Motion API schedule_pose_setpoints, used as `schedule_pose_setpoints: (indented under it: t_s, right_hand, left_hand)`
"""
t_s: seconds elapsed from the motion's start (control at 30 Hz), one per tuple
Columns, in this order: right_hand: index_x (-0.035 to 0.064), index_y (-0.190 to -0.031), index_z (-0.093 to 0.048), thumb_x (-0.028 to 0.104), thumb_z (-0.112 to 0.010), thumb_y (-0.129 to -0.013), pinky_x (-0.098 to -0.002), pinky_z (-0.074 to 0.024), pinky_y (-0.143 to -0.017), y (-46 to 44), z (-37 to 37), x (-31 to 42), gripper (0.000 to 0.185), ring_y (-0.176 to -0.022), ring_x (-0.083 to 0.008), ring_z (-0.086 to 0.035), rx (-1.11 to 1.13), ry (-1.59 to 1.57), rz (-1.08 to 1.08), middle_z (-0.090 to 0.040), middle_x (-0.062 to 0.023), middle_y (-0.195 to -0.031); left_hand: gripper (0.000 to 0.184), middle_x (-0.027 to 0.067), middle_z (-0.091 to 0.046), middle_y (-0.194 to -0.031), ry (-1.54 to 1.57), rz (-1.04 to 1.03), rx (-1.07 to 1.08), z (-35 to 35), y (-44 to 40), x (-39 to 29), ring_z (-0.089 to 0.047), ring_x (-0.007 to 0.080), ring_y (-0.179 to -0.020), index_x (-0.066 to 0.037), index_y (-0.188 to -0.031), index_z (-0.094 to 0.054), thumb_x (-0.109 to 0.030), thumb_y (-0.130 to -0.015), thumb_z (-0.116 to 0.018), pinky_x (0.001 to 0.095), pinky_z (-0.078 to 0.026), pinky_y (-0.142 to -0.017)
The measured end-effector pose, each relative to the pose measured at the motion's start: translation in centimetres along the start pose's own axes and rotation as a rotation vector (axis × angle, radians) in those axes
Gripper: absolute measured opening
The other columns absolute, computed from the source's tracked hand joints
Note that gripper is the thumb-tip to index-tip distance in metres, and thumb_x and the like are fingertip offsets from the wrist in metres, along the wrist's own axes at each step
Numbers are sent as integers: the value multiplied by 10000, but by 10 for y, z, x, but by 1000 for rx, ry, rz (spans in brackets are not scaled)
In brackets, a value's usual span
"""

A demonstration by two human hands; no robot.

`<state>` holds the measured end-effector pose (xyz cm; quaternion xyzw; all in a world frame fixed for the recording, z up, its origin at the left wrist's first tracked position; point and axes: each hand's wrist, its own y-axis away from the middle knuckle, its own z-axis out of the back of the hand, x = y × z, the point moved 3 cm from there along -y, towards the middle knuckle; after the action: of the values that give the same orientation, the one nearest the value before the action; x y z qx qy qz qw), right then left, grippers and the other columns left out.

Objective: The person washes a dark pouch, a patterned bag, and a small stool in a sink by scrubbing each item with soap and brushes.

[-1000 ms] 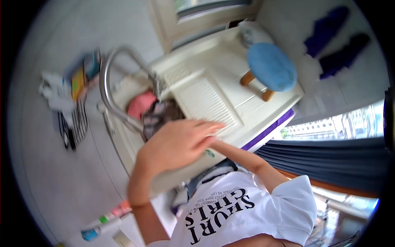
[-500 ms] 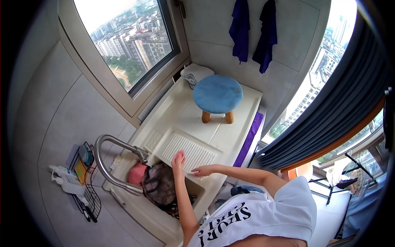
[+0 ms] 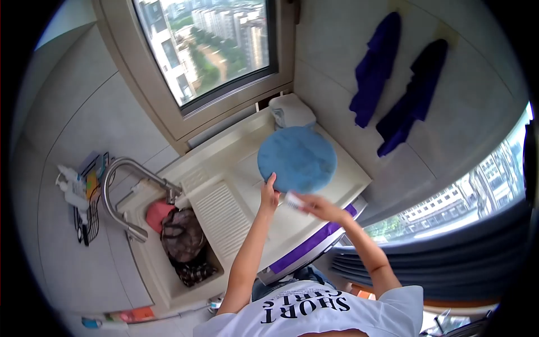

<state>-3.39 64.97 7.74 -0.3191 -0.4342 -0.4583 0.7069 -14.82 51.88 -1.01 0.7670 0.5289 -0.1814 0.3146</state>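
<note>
The blue round-topped stool [image 3: 297,159] is over the pale counter, its legs out of sight. At the near left edge of its seat is my left hand [image 3: 270,194], one finger up against the rim and the others closed at the underside. My right hand [image 3: 321,208], closed, grips a small white object [image 3: 293,200] just below the seat's near edge; motion blurs it. In the sink basin at left lie a dark patterned cloth [image 3: 182,233] and a pink item [image 3: 159,215].
A curved metal faucet [image 3: 114,210] arches over the basin, beside a ribbed washboard [image 3: 220,219]. Behind the stool sits a white bundle [image 3: 292,110]. Purple cloths [image 3: 379,70] hang on the wall. Bottles and a wire rack [image 3: 87,216] stand at left.
My hands have moved from above the washboard to the stool. The stool's seat looks larger and its legs no longer show. A small white object now shows in my right hand. The view has shifted.
</note>
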Motion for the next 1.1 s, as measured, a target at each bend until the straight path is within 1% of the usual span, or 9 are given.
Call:
schedule_pose_setpoints:
  t_s: [0.03,0.1,0.2,0.37,0.67,0.73,0.87,1.0,1.1]
  right_hand:
    - [164,-1287,-347,180,-503,-832,-311,-411,-695,-10,24,7,482,-722,-221,-506,-175,242,179,-503,-128,-858]
    - [217,-1241,-403,152,-523,-803,-357,-441,-571,-36,54,19,459,-639,-279,-534,-311,538,100,-496,-119,-822]
    - [245,-1212,-431,167,-502,-807,-351,-457,-554,-82,41,9,419,-641,-287,-537,-274,853,146,-497,-120,-839]
    - [237,-1185,-449,175,-468,-804,-364,-464,-492,-91,-78,37,386,-622,-270,-556,163,896,650,-494,-135,-803]
    - [216,-1187,-430,180,-442,-800,-365,-474,-469,-168,-122,51,389,-589,-278,-580,23,1125,507,-503,-158,-839]
    - [213,-1163,-438,172,-440,-796,-381,-475,-468,-163,-130,60,369,-567,-283,-578,158,1138,467,-500,-171,-839]
    - [247,-1181,-408,137,-411,-801,-359,-482,-463,-207,-118,49,396,-572,-296,-583,-77,1033,240,-501,-189,-857]
    - [205,-1176,-416,141,-398,-808,-376,-475,-477,-169,-165,67,374,-592,-309,-584,269,1169,519,-500,-205,-893]
    - [213,-1212,-394,148,-406,-812,-376,-480,-473,-249,-129,-33,405,-546,-298,-573,-155,920,279,-513,-186,-843]
  left_hand:
    - [519,110,-501,-1100,-56,-50,32,8,11,-5,-499,200,-994,33,-1155,-396,-253,-775,-604,322,-427,-823]
    - [502,107,-515,-1078,-37,-101,-43,27,38,-17,-510,193,-977,39,-1141,-409,-251,-778,-600,306,-426,-822]
    - [518,117,-511,-1091,-36,-195,-174,58,84,-38,-511,195,-983,66,-1135,-407,-272,-788,-590,300,-420,-834]
    - [571,133,-478,-1149,50,-313,-317,114,130,-60,-479,213,-1037,82,-1168,-369,-307,-804,-572,328,-380,-889]
    - [508,110,-459,-1156,66,-383,-431,127,142,-70,-466,182,-1030,59,-1169,-378,-277,-825,-545,298,-378,-869]
    - [530,103,-484,-1118,16,-403,-419,131,144,-71,-484,175,-1005,48,-1171,-380,-325,-826,-532,301,-408,-820]
    - [506,60,-524,-987,-157,-281,-371,145,133,-78,-520,125,-808,2,-1129,-416,-400,-832,-493,280,-444,-635]
    - [475,35,-511,-888,-200,-320,-383,146,133,-75,-497,103,-726,-8,-1078,-431,-417,-840,-466,246,-427,-562]
    - [433,50,-517,-889,-256,-241,-313,141,139,-83,-513,117,-679,-21,-1104,-419,-375,-857,-448,237,-437,-522]
